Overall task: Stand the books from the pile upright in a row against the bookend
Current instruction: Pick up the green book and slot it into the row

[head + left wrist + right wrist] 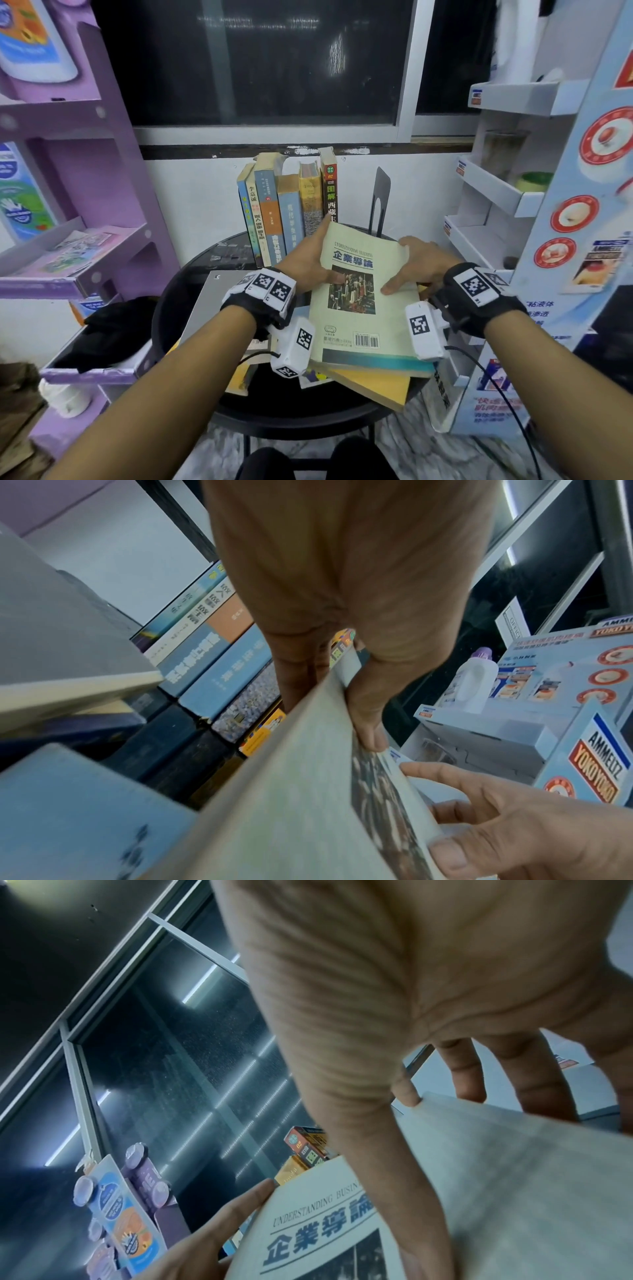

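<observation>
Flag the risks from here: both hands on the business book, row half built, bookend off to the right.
1. The standing row leans and does not touch the black bookend; bumping it while slotting in the business book could topple it.
2. The left hand and right hand grip only the book's edges, so it may sag or slip.
3. The remaining pile overhangs the round table and could slide off.
</observation>
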The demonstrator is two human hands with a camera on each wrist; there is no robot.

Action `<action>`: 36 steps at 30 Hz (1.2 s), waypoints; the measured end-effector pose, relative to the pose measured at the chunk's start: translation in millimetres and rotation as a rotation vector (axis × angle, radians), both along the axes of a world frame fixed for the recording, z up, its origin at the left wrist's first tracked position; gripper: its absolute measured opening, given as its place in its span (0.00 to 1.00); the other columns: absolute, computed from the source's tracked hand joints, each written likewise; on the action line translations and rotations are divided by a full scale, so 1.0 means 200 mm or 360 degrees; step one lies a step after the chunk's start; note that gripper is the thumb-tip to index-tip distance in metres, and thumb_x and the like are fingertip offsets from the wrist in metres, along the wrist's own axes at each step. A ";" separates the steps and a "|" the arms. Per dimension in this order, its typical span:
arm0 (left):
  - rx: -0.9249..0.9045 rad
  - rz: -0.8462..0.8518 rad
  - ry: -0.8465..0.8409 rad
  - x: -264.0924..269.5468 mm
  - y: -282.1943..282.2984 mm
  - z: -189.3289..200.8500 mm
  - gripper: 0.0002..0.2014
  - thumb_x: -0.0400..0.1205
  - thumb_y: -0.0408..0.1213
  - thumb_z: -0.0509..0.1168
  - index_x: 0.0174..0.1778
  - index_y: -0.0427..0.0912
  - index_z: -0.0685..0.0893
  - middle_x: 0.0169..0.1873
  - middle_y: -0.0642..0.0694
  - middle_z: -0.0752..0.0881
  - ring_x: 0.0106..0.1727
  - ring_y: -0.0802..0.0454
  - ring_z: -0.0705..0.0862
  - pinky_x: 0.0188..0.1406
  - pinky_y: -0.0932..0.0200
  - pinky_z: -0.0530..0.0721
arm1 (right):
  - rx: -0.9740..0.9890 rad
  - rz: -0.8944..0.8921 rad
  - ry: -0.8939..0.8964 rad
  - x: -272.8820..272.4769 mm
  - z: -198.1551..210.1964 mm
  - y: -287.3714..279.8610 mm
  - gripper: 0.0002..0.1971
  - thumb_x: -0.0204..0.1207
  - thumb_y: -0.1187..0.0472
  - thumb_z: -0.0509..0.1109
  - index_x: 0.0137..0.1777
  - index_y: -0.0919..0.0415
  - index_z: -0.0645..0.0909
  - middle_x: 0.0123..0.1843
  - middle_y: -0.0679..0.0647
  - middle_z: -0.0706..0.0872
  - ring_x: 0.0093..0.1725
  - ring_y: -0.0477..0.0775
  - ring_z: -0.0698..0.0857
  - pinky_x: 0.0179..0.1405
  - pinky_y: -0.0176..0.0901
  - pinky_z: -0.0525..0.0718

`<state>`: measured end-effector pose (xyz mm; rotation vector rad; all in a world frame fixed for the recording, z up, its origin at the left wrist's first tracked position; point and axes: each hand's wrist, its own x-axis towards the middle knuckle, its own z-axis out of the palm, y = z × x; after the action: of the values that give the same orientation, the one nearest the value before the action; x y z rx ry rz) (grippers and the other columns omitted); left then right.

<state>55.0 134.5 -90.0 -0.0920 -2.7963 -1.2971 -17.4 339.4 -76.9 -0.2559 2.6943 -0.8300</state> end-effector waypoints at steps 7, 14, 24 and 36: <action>0.0072 0.0080 0.0229 -0.03 -0.05 0.10 0.58 0.72 0.26 0.76 0.84 0.50 0.38 0.71 0.45 0.78 0.69 0.49 0.78 0.68 0.46 0.79 | -0.0236 -0.0079 0.0221 -0.03 0.09 -0.03 0.64 0.48 0.58 0.90 0.80 0.40 0.52 0.71 0.60 0.69 0.66 0.66 0.76 0.56 0.63 0.85; 0.0230 0.0188 0.0440 -0.05 -0.11 0.11 0.56 0.72 0.23 0.74 0.85 0.54 0.43 0.69 0.49 0.77 0.65 0.54 0.79 0.60 0.56 0.81 | -0.0573 -0.0015 0.0616 -0.03 0.12 -0.10 0.51 0.56 0.58 0.88 0.75 0.44 0.59 0.66 0.57 0.72 0.60 0.55 0.74 0.52 0.49 0.79; 0.1005 0.0345 0.0615 -0.12 -0.08 0.04 0.40 0.77 0.32 0.70 0.79 0.60 0.56 0.74 0.43 0.71 0.71 0.42 0.77 0.66 0.38 0.81 | -0.0726 0.0151 0.1031 0.06 0.13 -0.16 0.41 0.56 0.60 0.87 0.62 0.42 0.64 0.60 0.51 0.74 0.61 0.51 0.73 0.58 0.53 0.82; 0.1276 0.0408 0.0356 -0.18 -0.08 0.09 0.26 0.78 0.58 0.62 0.67 0.46 0.76 0.55 0.42 0.89 0.56 0.42 0.88 0.63 0.35 0.81 | -0.0639 0.0299 0.1003 0.16 0.31 -0.13 0.23 0.66 0.53 0.82 0.56 0.44 0.74 0.54 0.44 0.78 0.53 0.44 0.78 0.37 0.27 0.77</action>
<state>19.3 119.1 -72.2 0.1439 -1.8542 -2.0435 15.1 313.6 -15.0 -0.9940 2.9447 -1.4169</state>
